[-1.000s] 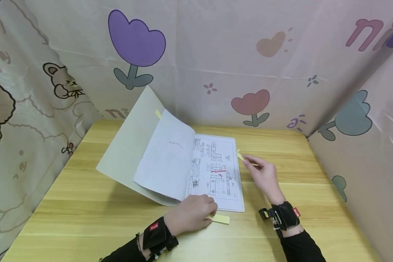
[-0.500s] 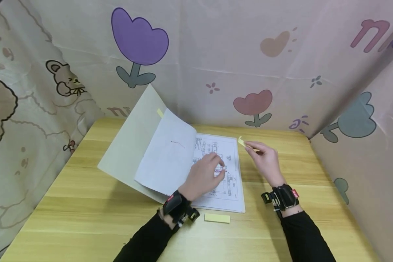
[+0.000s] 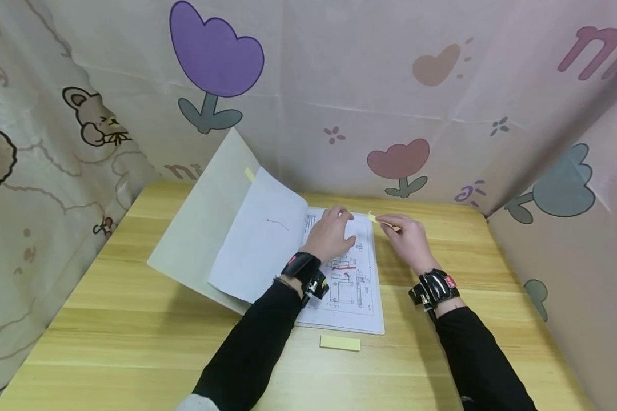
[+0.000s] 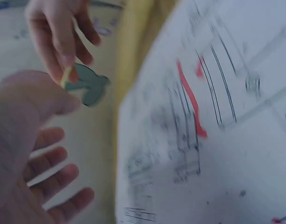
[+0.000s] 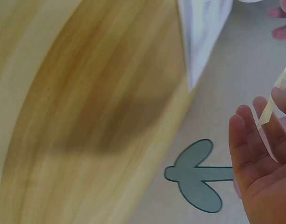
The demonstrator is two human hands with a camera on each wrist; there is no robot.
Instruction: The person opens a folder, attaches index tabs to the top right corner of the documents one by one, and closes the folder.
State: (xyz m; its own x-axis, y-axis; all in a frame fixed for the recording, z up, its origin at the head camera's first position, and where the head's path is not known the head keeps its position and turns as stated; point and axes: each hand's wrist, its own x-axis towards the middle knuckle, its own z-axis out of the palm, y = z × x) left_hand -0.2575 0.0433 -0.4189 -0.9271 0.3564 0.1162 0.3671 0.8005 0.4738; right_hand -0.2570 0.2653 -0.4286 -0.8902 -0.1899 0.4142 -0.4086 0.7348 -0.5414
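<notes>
My right hand [image 3: 408, 242] pinches a thin yellow sticky note strip [image 3: 372, 218] between thumb and forefinger, at the far right corner of an open booklet. In the right wrist view this strip [image 5: 268, 109] looks curled. Over the upper part of the booklet's drawing page [image 3: 362, 294] my left hand [image 3: 329, 235] hovers with thumb and fingers apart, holding nothing. Red marks cross the printed drawing. A turned page [image 3: 259, 240] and the pale cover [image 3: 200, 222] stand raised on the left, with another yellow strip [image 3: 249, 174] at the turned page's top edge.
A pad of yellow sticky notes [image 3: 340, 343] lies on the wooden table [image 3: 133, 342] in front of the booklet. Behind and at both sides hangs a printed cloth [image 3: 298, 68] with flowers, close to the table's edges.
My left hand has left the sticky note pad and moved up over the drawing page to its far part. My right hand has carried the strip farther back, to the page's far corner.
</notes>
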